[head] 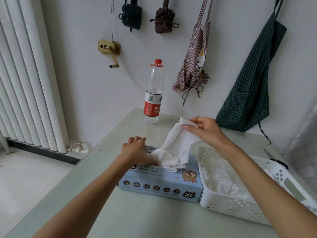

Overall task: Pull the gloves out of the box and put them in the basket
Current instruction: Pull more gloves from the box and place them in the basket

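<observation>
Tabletop [154, 220]: left hand [135, 146] presses box [161, 184]; right hand [204, 129] pinches glove [178, 145] beside basket [228, 205].

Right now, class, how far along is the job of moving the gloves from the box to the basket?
Done: a heap of white gloves already lies in the white basket. In hand: the right hand pinches a glove half drawn from the blue box, while the left hand steadies the box top. Left: that glove still has to go into the basket; whether more remain inside the box cannot be seen.
</observation>
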Action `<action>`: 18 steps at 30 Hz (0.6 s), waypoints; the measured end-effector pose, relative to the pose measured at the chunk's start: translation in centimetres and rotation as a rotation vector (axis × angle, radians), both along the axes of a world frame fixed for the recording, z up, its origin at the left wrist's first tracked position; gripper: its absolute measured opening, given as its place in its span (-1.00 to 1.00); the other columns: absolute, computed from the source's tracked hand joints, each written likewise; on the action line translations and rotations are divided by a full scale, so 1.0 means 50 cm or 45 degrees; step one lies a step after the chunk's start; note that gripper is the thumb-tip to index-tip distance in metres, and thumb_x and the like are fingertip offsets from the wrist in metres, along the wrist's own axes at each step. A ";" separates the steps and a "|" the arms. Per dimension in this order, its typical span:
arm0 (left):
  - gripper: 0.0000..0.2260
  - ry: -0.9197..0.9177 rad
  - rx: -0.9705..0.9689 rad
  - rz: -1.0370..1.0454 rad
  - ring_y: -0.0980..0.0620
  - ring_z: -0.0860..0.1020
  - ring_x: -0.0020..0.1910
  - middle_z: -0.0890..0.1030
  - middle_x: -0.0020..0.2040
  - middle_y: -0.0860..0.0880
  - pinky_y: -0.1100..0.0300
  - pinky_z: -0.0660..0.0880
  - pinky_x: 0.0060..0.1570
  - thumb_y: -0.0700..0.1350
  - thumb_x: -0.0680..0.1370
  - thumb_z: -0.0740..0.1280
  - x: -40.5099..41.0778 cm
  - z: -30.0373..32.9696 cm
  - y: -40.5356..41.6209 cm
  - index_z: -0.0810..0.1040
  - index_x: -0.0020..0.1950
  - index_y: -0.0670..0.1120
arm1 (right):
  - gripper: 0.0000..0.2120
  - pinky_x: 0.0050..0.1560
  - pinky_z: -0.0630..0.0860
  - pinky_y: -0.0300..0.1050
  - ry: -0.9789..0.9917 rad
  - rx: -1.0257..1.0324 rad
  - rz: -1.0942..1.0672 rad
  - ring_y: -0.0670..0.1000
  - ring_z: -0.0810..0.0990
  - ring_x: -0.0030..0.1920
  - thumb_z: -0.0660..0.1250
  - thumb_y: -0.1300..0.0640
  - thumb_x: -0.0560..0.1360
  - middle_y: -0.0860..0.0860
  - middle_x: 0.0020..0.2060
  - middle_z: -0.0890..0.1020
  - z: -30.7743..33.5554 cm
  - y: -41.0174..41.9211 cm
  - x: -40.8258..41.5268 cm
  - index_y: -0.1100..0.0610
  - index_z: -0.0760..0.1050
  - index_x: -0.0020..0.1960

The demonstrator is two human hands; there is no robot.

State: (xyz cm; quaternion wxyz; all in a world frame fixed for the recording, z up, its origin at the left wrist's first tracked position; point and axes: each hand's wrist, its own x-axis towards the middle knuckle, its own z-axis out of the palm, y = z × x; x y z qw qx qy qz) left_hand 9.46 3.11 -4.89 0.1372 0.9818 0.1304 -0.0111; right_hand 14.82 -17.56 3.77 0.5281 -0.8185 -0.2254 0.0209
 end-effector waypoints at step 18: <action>-0.69 -0.104 0.479 -0.707 -0.08 0.53 0.09 0.59 0.12 -0.05 0.01 0.44 0.13 0.04 0.67 0.02 -0.065 0.038 -0.054 0.49 0.23 -0.01 | -0.90 -0.35 0.31 -0.30 -0.143 -0.659 0.182 -0.12 0.46 -0.35 0.40 0.08 0.48 -0.11 -0.37 0.55 -0.041 0.016 -0.018 0.07 0.51 -0.08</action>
